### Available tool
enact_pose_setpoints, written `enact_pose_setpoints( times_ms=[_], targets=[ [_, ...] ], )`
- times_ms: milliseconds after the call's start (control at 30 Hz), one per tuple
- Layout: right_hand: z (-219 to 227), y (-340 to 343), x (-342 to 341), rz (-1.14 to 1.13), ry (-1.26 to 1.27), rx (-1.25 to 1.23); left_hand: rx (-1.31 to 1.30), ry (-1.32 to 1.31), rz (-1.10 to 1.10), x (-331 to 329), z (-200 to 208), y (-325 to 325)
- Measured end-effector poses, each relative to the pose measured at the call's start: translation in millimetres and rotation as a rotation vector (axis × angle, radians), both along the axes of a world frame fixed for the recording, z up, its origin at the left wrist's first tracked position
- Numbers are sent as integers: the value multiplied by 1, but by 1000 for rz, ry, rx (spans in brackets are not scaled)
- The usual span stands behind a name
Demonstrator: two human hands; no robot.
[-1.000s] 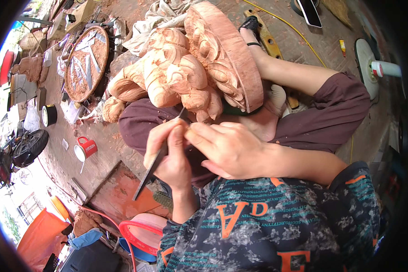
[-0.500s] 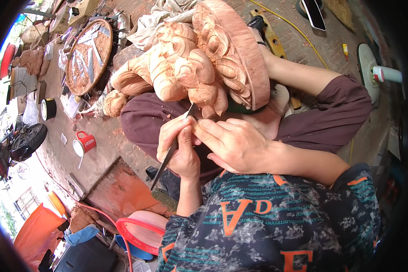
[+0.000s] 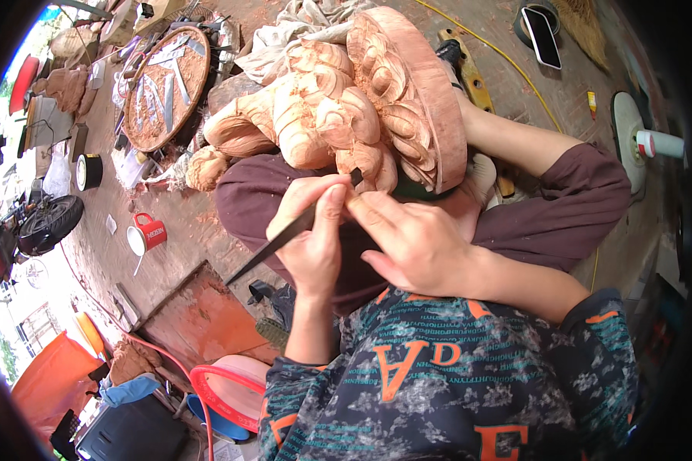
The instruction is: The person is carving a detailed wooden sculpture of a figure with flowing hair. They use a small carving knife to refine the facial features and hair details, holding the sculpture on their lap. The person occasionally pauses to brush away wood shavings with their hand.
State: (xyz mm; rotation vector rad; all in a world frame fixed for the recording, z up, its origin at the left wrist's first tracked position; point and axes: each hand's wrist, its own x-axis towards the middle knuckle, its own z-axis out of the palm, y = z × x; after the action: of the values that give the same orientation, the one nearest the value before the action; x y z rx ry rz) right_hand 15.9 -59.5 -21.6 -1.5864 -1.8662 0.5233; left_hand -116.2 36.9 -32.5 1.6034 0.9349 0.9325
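Observation:
My left hand [image 3: 309, 234] is closed around a dark, flat carving chisel [image 3: 269, 250], whose long shank slants down to the left. Its short dark end pokes out past my fingertips, close against the lower edge of a reddish-brown wood carving [image 3: 304, 119]. Bent fingers of my right hand [image 3: 423, 246] press in at that same front end, beside the left fingertips, with the thumb standing apart. Rounded lobes and curled grooves cover the carving, and a thick round base [image 3: 440, 115] forms its right side. It leans between my crossed legs [image 3: 261, 196].
On the left, a round tray [image 3: 141, 119] bears several metal blades and wood dust. A red mug [image 3: 148, 233] stands on the floor below it. At upper right are a phone [image 3: 540, 38] and a yellow cord [image 3: 507, 58]. A red-rimmed basin [image 3: 200, 380] sits lower left.
The chisel has swung flatter, its rear end moving left and up, and its front end now looks blunt and square. My hands stay together near the carving; the whole view has shifted slightly.

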Motion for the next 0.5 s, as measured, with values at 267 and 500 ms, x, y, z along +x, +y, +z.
enact_pose_setpoints(
  times_ms=[267,500],
  targets=[
    [7,3,-2,-8,13,62,-117,-13,-6,6,22,0],
    [1,7,11,41,10,55,-146,27,45,8,24,1]
  ],
)
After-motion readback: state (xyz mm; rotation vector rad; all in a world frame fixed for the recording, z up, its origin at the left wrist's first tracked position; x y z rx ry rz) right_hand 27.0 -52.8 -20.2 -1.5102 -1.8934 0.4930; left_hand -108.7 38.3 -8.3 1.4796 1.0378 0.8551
